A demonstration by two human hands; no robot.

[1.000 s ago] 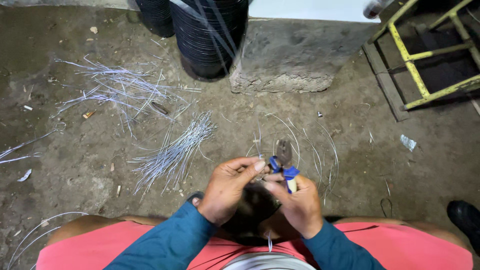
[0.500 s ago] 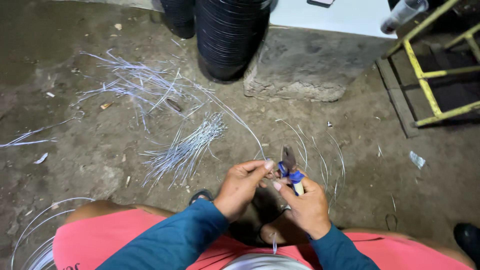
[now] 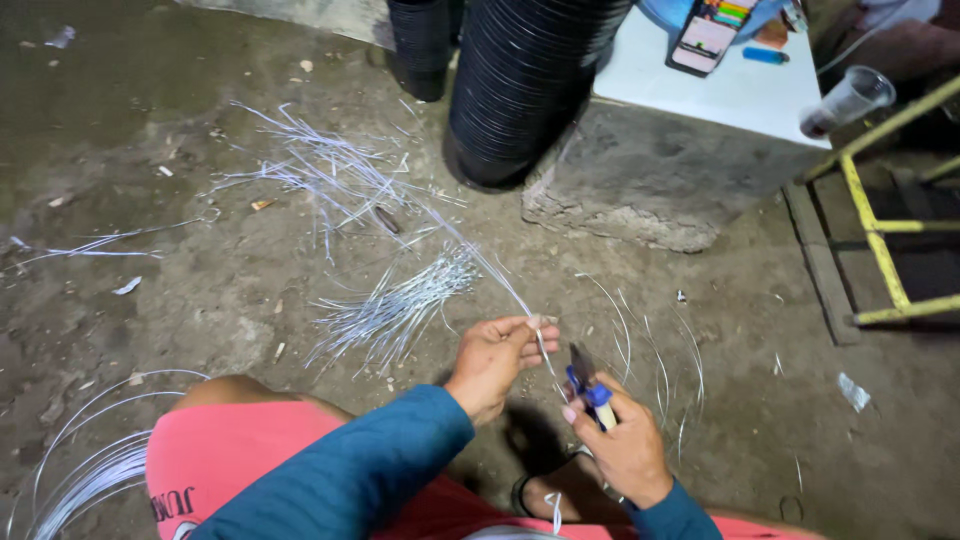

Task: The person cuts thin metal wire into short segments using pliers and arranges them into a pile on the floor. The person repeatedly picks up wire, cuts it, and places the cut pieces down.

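Pinching a thin wire point(image 3: 500, 275) between thumb and fingers, the left hand point(image 3: 497, 362) is closed on it near the middle of the scene. Just to its right, the right hand point(image 3: 622, 443) grips blue-handled pliers point(image 3: 587, 380), tips beside the wire. A pile of cut wires point(image 3: 395, 305) lies farther left on the ground.

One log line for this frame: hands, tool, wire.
left hand: pinches wire | right hand: grips blue-handled pliers, beside wire | cut wire pile on ground ahead | coil at left
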